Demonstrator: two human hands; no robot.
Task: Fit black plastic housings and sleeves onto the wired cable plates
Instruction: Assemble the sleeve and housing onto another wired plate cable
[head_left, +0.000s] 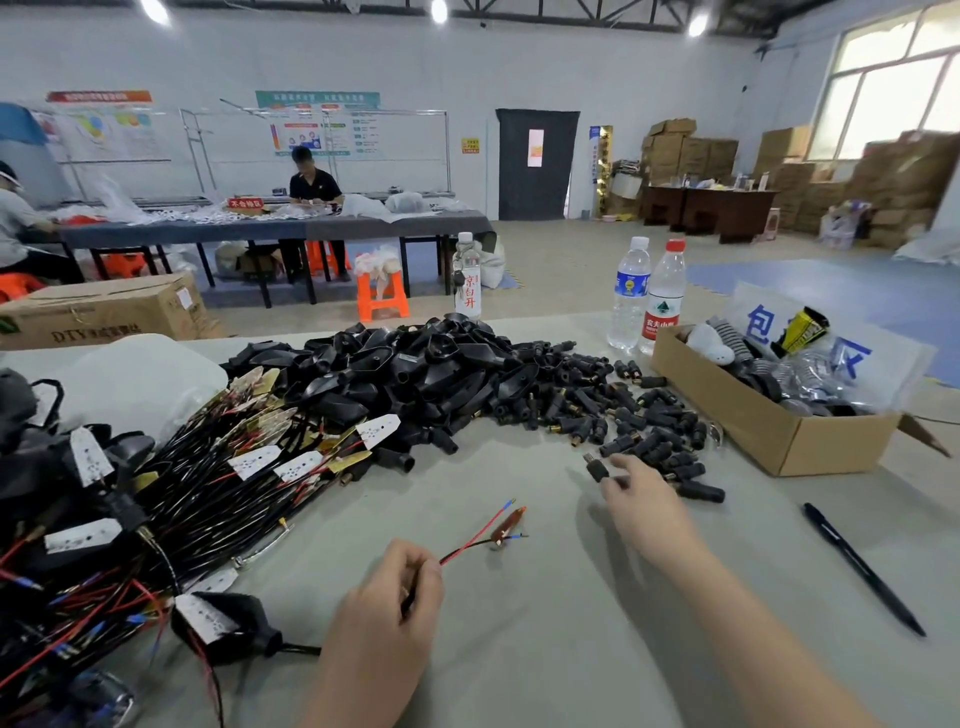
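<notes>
Head view: a thin wired cable (465, 546) is being gripped in the curled fingers of the left hand (384, 608), with red and blue leads fanning out ahead of the knuckles. Its small brown plate (508, 524) is being carried at the far end of the cable, low over the bench (545, 649); whether it is touching the surface cannot be told. A single short black sleeve (597, 470) is being pinched between thumb and fingertips of the right hand (644, 499), the remaining fingers lying loosely bent.

That hand is being held at the near edge of the scattered loose sleeves (639, 415). Behind and to the left of these, a heap of black housings (415, 364) is being stored on the bench. A large bundle of wired cable plates (208, 467) is lying at the left. A cardboard box (769, 431) is standing at the right, a black pen (862, 566) near it, and three water bottles (628, 296) are standing along the far edge.
</notes>
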